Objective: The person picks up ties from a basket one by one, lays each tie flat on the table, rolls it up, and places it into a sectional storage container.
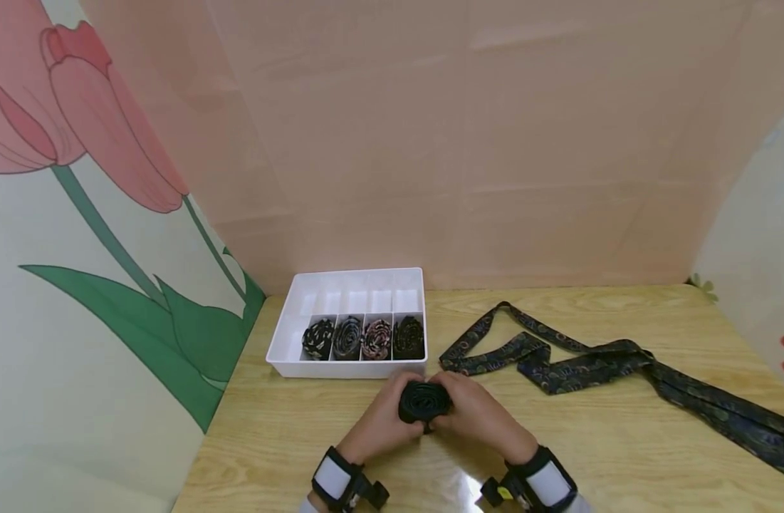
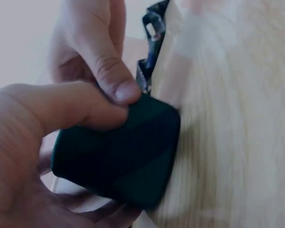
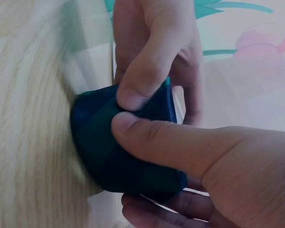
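Note:
A dark green and navy necktie (image 1: 425, 400), wound into a thick roll, is held between both hands just in front of the white box. My left hand (image 1: 387, 415) grips its left side and my right hand (image 1: 480, 413) its right side. In the left wrist view both thumbs press on the roll's striped outer face (image 2: 128, 156), tips close together. The right wrist view shows the same striped roll (image 3: 128, 166), with fingers curled behind it and partly hidden. Spiral layers show on top of the roll in the head view.
A white divided box (image 1: 353, 369) stands behind the hands. Its front compartments hold several rolled neckties (image 1: 377, 338); the back ones show bare white. To the right, a dark patterned necktie (image 1: 584, 370) lies loosely folded across the wooden table (image 1: 270, 442). A pinkish backdrop (image 1: 468, 142) rises behind.

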A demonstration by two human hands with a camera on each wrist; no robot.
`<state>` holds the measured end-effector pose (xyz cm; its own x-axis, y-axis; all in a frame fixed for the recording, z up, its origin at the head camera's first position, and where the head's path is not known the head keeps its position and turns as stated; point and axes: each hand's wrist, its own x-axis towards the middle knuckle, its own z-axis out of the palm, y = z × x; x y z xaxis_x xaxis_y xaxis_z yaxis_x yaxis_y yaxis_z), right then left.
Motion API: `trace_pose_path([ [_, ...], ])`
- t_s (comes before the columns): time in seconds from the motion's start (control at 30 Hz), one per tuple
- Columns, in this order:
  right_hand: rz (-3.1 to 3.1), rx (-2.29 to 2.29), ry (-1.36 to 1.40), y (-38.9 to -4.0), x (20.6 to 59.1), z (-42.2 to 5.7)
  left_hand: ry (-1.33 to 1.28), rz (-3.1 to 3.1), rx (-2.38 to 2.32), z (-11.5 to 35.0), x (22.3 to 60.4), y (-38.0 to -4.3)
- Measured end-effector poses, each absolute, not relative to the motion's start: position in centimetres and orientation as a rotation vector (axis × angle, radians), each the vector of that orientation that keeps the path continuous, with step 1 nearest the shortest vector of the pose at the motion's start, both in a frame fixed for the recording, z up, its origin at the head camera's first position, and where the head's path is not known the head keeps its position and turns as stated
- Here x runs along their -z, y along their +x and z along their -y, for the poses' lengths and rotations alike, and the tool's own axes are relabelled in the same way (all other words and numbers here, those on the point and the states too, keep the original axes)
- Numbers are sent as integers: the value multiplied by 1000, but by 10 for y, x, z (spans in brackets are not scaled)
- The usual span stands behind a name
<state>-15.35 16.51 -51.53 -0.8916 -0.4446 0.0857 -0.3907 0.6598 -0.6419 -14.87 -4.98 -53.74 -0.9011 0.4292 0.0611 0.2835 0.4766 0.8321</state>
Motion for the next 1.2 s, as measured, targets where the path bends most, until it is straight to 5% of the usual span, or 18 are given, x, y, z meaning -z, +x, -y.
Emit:
trace_pose_path([
  [0.33, -2680, 1117, -902, -162, 508, -173, 491, -2681, -1347, 56, 534, -149],
  [0.6, -2741, 1289, -473, -190, 494, -166, 410, -2731, -1370, 68, 514, -150],
  [1.2, -2499, 1495, -308, -213, 508, -151, 119, -3177, -1737, 146, 459, -170],
])
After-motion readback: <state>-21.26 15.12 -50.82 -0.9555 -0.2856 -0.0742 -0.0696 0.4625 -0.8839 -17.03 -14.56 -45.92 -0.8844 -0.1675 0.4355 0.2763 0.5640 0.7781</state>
